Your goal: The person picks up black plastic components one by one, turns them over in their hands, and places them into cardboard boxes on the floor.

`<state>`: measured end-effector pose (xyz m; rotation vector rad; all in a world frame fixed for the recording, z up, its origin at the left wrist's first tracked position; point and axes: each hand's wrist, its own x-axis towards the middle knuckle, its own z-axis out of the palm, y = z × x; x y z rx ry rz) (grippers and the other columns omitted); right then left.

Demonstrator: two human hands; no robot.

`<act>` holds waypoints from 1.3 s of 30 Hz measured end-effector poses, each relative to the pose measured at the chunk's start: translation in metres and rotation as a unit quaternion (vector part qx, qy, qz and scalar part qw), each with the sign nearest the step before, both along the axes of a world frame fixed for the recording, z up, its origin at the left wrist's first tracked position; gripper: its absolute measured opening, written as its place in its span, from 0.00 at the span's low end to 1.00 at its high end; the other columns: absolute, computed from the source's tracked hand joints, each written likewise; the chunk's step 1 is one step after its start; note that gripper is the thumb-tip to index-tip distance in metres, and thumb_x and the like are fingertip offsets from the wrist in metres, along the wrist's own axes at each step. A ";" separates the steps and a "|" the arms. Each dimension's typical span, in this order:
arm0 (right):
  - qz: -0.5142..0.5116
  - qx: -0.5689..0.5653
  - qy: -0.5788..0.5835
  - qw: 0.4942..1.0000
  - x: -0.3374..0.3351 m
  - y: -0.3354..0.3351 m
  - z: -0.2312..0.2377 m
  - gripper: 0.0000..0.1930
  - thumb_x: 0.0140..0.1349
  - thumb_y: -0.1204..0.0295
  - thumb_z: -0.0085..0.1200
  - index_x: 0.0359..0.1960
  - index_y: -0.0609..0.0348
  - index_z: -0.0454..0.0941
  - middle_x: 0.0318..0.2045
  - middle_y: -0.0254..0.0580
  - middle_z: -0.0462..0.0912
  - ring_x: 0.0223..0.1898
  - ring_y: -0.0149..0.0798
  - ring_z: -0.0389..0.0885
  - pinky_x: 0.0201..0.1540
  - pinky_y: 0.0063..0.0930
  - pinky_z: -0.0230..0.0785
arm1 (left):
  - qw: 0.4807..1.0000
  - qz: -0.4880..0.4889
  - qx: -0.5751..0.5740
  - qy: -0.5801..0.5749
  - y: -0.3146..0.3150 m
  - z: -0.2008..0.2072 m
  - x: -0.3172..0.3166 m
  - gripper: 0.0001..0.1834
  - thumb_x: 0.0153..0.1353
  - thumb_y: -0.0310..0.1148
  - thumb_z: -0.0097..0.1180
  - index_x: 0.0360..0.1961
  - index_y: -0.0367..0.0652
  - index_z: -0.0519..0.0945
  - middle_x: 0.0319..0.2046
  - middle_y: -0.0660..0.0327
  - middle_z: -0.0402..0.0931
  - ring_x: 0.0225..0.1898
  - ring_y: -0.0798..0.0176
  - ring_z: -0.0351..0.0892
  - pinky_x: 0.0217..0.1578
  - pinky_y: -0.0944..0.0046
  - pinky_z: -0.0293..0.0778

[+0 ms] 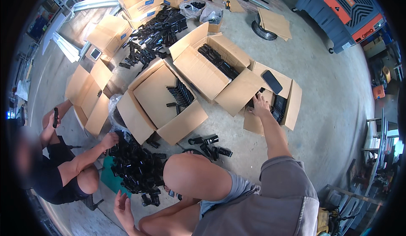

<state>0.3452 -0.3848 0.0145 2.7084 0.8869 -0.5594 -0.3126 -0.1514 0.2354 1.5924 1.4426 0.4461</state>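
My right arm reaches forward to a small open cardboard box (292, 103) at the right. My right hand (261, 106) is inside it, fingers bent down among black parts; what they grip is hidden. A row of black parts (278, 108) stands beside that hand. My left hand (122, 208) is held low at the front left, fingers apart and nothing in it. Just beyond it lies a heap of black plastic parts (137, 164), near my bent knee. Several loose black parts (211, 147) lie on the floor ahead of the knee.
A co-worker (63, 164) crouches at left, one hand at the heap, the other holding a black part (56, 117). Open boxes (146, 94) (192, 73) hold rows of parts. A phone (272, 81) rests on a flap. A large machine (342, 12) stands back right.
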 end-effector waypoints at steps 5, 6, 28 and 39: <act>-0.001 0.035 0.003 0.999 -0.001 -0.003 -0.010 0.43 0.58 0.52 0.63 0.70 0.53 0.53 0.57 0.54 0.66 0.60 0.54 0.72 0.57 0.53 0.72 | 0.999 0.038 -0.019 -0.017 -0.005 0.001 -0.003 0.26 0.66 0.21 0.53 0.66 0.35 0.68 0.54 0.45 0.77 0.58 0.58 0.75 0.60 0.61 0.68; 0.000 0.039 0.003 0.999 0.000 -0.004 -0.011 0.42 0.58 0.53 0.63 0.69 0.53 0.54 0.56 0.54 0.67 0.58 0.54 0.73 0.57 0.52 0.73 | 0.999 0.033 -0.017 -0.009 -0.006 0.002 -0.004 0.26 0.66 0.21 0.53 0.66 0.35 0.69 0.54 0.45 0.77 0.58 0.58 0.75 0.60 0.61 0.68; -0.242 0.608 0.296 0.696 -0.047 0.002 0.116 0.12 0.62 0.79 0.53 0.47 0.57 0.78 0.35 0.30 0.78 0.33 0.23 0.73 0.37 0.20 0.68 | 0.999 -0.030 0.027 -0.005 -0.028 0.057 0.042 0.30 0.56 0.18 0.57 0.63 0.38 0.73 0.54 0.50 0.79 0.58 0.57 0.77 0.58 0.61 0.70; 0.293 0.508 0.128 0.799 -0.233 0.292 0.067 0.15 0.54 0.70 0.59 0.45 0.54 0.77 0.38 0.46 0.81 0.40 0.49 0.83 0.42 0.39 0.76 | 0.997 -0.051 0.061 0.012 -0.029 0.045 0.050 0.27 0.55 0.25 0.65 0.58 0.39 0.77 0.47 0.48 0.83 0.50 0.54 0.84 0.52 0.62 0.75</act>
